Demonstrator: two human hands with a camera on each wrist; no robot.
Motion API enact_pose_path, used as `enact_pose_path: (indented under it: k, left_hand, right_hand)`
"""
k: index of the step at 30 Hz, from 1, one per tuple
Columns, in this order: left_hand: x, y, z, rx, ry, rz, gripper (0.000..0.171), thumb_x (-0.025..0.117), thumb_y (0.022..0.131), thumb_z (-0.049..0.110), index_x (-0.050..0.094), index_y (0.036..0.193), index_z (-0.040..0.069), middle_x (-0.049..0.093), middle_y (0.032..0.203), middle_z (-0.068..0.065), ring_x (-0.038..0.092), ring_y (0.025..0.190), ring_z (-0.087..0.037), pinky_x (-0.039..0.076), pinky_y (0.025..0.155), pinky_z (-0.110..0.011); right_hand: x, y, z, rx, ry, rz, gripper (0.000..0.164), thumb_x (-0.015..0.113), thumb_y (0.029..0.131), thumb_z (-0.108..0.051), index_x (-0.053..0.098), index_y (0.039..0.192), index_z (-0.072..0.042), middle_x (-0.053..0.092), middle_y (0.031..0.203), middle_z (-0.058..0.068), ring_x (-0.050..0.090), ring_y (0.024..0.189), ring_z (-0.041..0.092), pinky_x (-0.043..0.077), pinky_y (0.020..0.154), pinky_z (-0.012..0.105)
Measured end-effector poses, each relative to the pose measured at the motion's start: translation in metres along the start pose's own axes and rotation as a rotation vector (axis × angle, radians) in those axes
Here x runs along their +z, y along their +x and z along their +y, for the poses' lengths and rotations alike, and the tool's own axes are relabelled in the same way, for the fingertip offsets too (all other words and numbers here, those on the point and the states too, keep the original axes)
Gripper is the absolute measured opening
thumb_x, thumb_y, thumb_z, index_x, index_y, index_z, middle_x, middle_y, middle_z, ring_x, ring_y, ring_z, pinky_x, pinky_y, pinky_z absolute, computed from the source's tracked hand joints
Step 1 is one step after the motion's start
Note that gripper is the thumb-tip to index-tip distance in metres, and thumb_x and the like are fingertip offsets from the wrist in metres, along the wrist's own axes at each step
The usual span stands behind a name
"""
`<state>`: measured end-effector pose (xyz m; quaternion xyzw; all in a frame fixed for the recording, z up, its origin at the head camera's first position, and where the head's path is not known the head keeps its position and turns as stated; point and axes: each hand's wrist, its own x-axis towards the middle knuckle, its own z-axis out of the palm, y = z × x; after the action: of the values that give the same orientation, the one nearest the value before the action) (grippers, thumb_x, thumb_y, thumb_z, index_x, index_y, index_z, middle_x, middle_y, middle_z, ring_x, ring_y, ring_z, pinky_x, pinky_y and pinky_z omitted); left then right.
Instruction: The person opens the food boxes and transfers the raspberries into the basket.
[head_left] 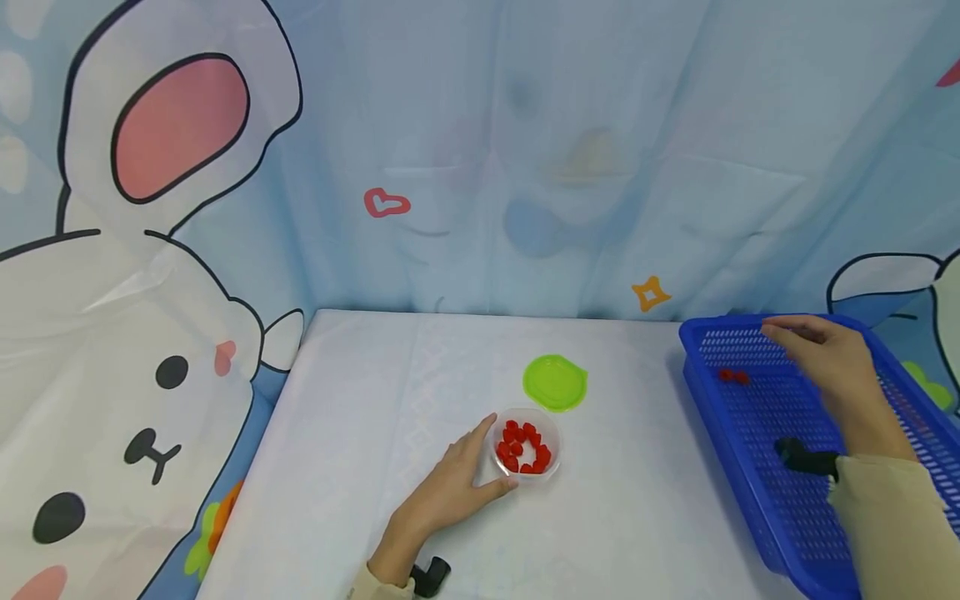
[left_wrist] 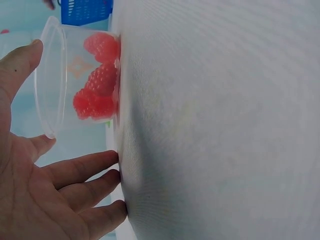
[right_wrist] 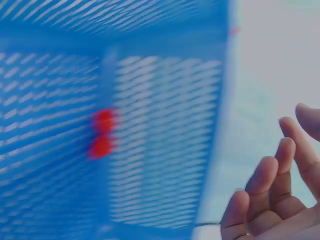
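A clear plastic cup (head_left: pixel 527 482) stands on the white table with several red raspberries (head_left: pixel 517 435) inside. My left hand (head_left: pixel 450 490) holds the cup's rim from the left between thumb and index finger. Its other fingertips rest on the tabletop in the left wrist view. Over the far end of a blue plastic basket (head_left: pixel 787 533), my right hand (head_left: pixel 832 358) is raised, its fingers loosely bent and nothing visible between them. Two more raspberries (right_wrist: pixel 102 134) lie in the basket, against its far left part.
A bright green lid (head_left: pixel 555 383) lies flat on the white table (head_left: pixel 360 417), just behind the cup. The basket has raised perforated walls along the table's right side. A blue printed curtain (head_left: pixel 465 150) hangs behind the table.
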<state>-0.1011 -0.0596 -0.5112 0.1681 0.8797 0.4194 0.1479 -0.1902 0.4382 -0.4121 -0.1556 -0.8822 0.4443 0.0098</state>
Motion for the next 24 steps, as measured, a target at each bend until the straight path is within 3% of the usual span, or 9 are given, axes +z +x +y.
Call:
enact_pose_path:
  k: [4, 7, 9, 12, 15, 18, 24]
  left_hand:
    - [0.000, -0.001, 0.000, -0.003, -0.005, -0.001, 0.093, 0.069, 0.087, 0.060, 0.018, 0.161, 0.031, 0.035, 0.157, -0.006, 0.035, 0.141, -0.031, 0.039, 0.105, -0.059]
    - [0.000, -0.001, -0.001, 0.000, -0.005, 0.000, 0.093, 0.068, 0.087, 0.060, 0.018, 0.161, 0.031, 0.035, 0.157, -0.006, 0.035, 0.142, -0.032, 0.038, 0.106, -0.060]
    - [0.001, 0.000, -0.001, -0.001, -0.004, 0.000, 0.093, 0.068, 0.087, 0.060, 0.018, 0.161, 0.032, 0.035, 0.157, -0.006, 0.034, 0.142, -0.032, 0.038, 0.106, -0.060]
    - [0.001, 0.000, 0.000, -0.005, -0.005, -0.001, 0.094, 0.069, 0.087, 0.060, 0.018, 0.161, 0.032, 0.035, 0.157, -0.006, 0.034, 0.142, -0.032, 0.038, 0.105, -0.060]
    - [0.002, 0.000, 0.000, -0.005, -0.003, -0.003, 0.094, 0.069, 0.087, 0.060, 0.018, 0.161, 0.032, 0.035, 0.157, -0.006, 0.034, 0.142, -0.032, 0.039, 0.105, -0.060]
    - [0.001, 0.000, 0.000, -0.002, 0.001, -0.003, 0.094, 0.069, 0.087, 0.060, 0.017, 0.161, 0.032, 0.034, 0.158, -0.006, 0.034, 0.142, -0.032, 0.038, 0.106, -0.060]
    - [0.000, 0.000, 0.000, -0.003, 0.001, 0.000, 0.093, 0.068, 0.088, 0.059, 0.017, 0.161, 0.032, 0.033, 0.158, -0.006, 0.033, 0.142, -0.032, 0.037, 0.107, -0.059]
  right_hand:
    - [0.002, -0.026, -0.037, -0.037, 0.024, 0.011, 0.067, 0.060, 0.090, -0.062, 0.057, 0.142, -0.019, 0.049, 0.124, -0.012, 0.040, 0.125, 0.029, 0.035, 0.102, 0.061]
    - [0.007, -0.045, -0.056, -0.075, 0.027, 0.021, 0.065, 0.061, 0.091, -0.060, 0.059, 0.140, -0.017, 0.051, 0.125, -0.011, 0.038, 0.127, 0.029, 0.030, 0.103, 0.065]
    - [0.011, -0.055, -0.066, -0.109, 0.023, 0.020, 0.061, 0.062, 0.092, -0.057, 0.061, 0.138, -0.016, 0.053, 0.122, -0.012, 0.043, 0.120, 0.020, 0.033, 0.101, 0.059]
    - [0.019, -0.068, -0.075, -0.180, 0.019, 0.014, 0.054, 0.064, 0.095, -0.049, 0.063, 0.134, -0.013, 0.057, 0.119, -0.012, 0.047, 0.108, 0.007, 0.040, 0.091, 0.036]
    - [0.028, -0.079, -0.082, -0.228, 0.027, -0.006, 0.048, 0.065, 0.096, -0.045, 0.065, 0.131, -0.012, 0.059, 0.116, -0.011, 0.049, 0.105, 0.006, 0.041, 0.077, 0.020]
    - [0.040, -0.086, -0.087, -0.254, 0.055, -0.037, 0.046, 0.066, 0.096, -0.042, 0.066, 0.129, -0.011, 0.062, 0.114, -0.009, 0.052, 0.100, 0.009, 0.045, 0.072, 0.016]
    - [0.070, -0.098, -0.096, -0.356, 0.066, -0.112, 0.037, 0.064, 0.099, -0.036, 0.067, 0.127, -0.012, 0.062, 0.120, -0.001, 0.058, 0.099, 0.010, 0.049, 0.075, 0.017]
